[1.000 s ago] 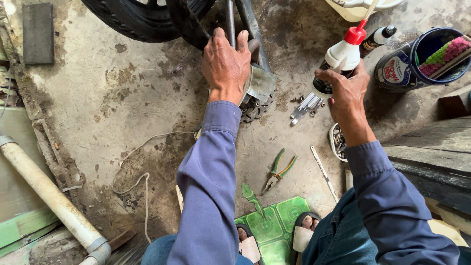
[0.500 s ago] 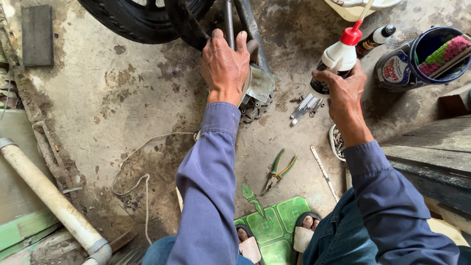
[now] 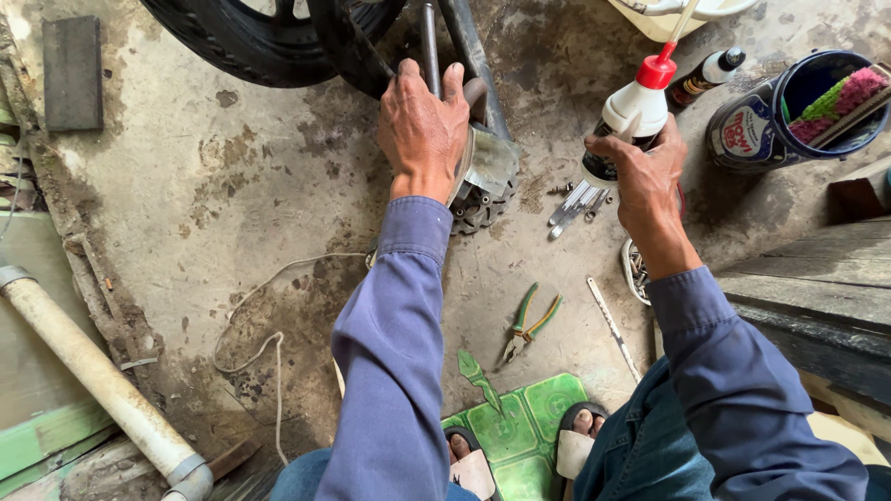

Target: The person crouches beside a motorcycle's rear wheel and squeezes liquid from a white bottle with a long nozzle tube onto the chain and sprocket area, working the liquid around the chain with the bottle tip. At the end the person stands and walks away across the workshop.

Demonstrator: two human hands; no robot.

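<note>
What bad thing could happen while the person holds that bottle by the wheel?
The left hand grips metal parts right above a toothed sprocket, so a slip might nick fingers. The white squeeze bottle in the right hand could drip onto the concrete floor. Pliers lie loose near the sandalled feet.

The right hand grips a white squeeze bottle with a red nozzle cap, and beyond it lies a dark blue can holding a pink-and-green brush. Under the left hand shows a dull grey metal plate, with a black tyre beyond. Nearer the body lie green-handled pliers and a bright green stool, and both sleeves are faded blue-violet.
</note>
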